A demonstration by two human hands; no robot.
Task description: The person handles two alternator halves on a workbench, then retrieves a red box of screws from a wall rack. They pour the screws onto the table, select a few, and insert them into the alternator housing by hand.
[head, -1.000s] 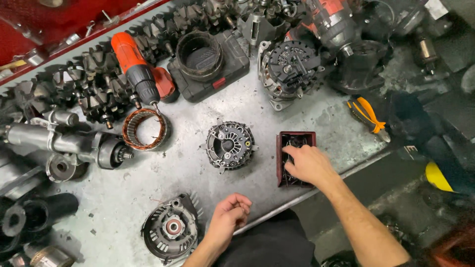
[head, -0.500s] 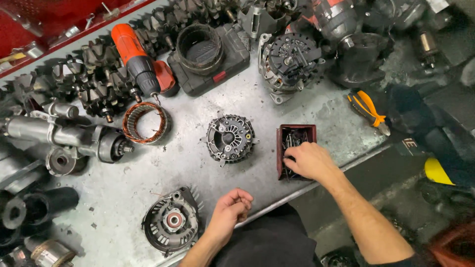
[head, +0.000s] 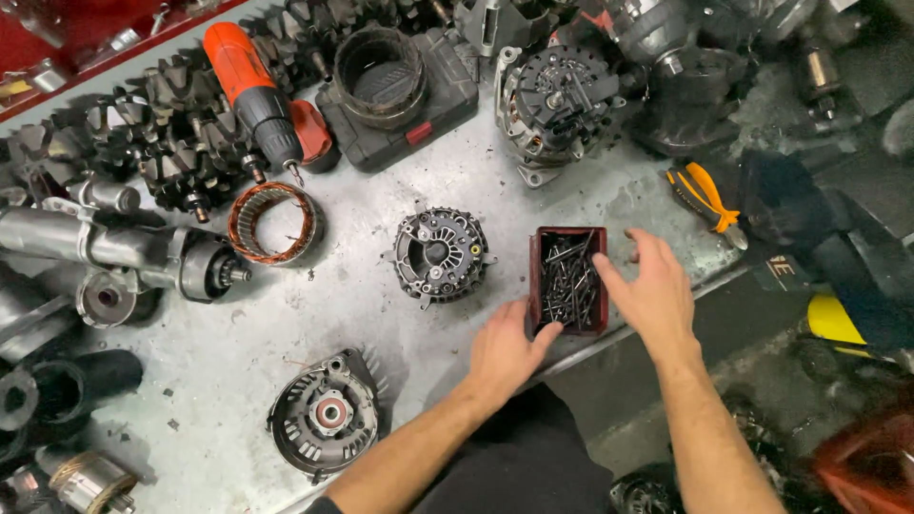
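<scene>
Red tray of bolts, at the alternator housing's three o'clock, is framed by both hands, left hand touching its near corner, right hand open and empty beside it; picking a bolt seems next.

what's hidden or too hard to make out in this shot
- Head view: near end of the red tray, covered by the left hand.
- Tray's right wall, behind the right hand.
- Screws and bolts inside: too small to tell apart.
- Grey motor unit, cut off by the left edge.

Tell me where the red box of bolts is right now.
In the head view, the red box sits near the bench's front edge, between the left hand and right hand, right of the black alternator housing.
</scene>
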